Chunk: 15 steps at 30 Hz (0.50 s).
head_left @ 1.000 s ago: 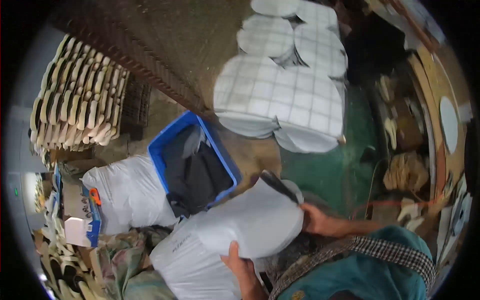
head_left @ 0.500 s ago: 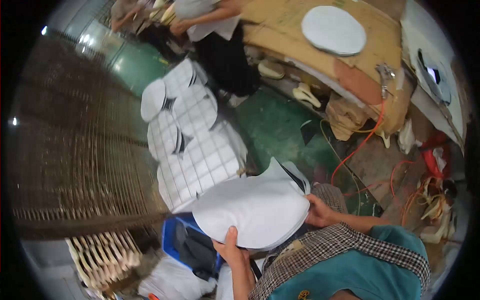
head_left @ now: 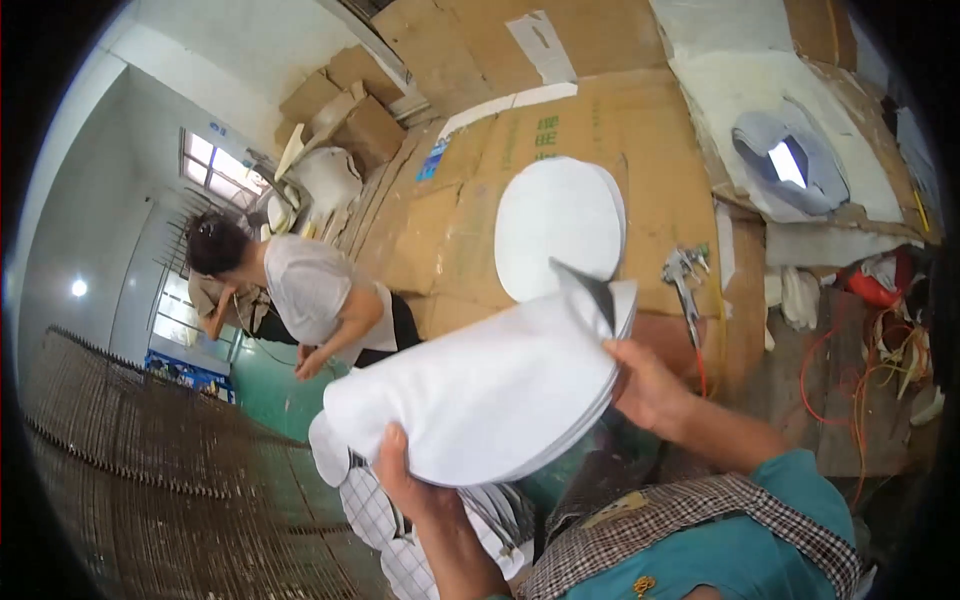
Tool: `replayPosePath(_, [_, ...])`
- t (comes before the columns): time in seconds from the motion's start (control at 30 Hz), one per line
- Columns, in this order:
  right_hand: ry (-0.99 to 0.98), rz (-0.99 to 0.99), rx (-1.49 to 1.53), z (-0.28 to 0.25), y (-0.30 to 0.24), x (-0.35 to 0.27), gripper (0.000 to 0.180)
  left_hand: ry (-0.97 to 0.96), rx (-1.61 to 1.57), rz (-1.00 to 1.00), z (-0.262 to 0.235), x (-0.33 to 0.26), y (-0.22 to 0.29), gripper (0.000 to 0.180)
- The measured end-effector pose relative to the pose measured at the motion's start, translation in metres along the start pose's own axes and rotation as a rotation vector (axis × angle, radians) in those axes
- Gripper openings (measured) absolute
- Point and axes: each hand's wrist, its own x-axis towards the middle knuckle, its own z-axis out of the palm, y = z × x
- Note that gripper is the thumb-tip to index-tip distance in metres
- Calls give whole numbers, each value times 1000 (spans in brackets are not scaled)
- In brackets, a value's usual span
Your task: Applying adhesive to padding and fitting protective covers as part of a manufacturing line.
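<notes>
I hold a stack of flat white oval sheets (head_left: 490,395) in front of me. My left hand (head_left: 400,480) grips its lower left edge, thumb on top. At the stack's right edge, my right hand (head_left: 645,385) clasps it beside a dark grey corner that sticks up. The stack is tilted, its right end higher. Another white oval sheet (head_left: 558,228) lies on a cardboard-covered table (head_left: 650,130) just beyond.
A spray gun (head_left: 685,268) rests on the cardboard table, with red hoses (head_left: 850,360) at the right. Another person (head_left: 300,295) bends over at the left. A wire mesh rack (head_left: 130,490) fills the lower left. More white sheets on a grid rack (head_left: 390,540) lie below the stack.
The view has swung up and right from the floor racks and blue bin to the cardboard table. Both hands keep their hold on the white stack, which has lifted toward the table.
</notes>
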Motion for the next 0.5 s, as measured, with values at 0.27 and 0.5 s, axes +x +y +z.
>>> replayPosePath(0.27, [20, -423, -149, 19, -143, 183, 44, -244, -341, -60, 135, 228, -71, 43])
replayPosePath(0.5, [142, -778, -683, 51, -205, 273, 48, -373, -305, -6, 201, 325, -77, 46])
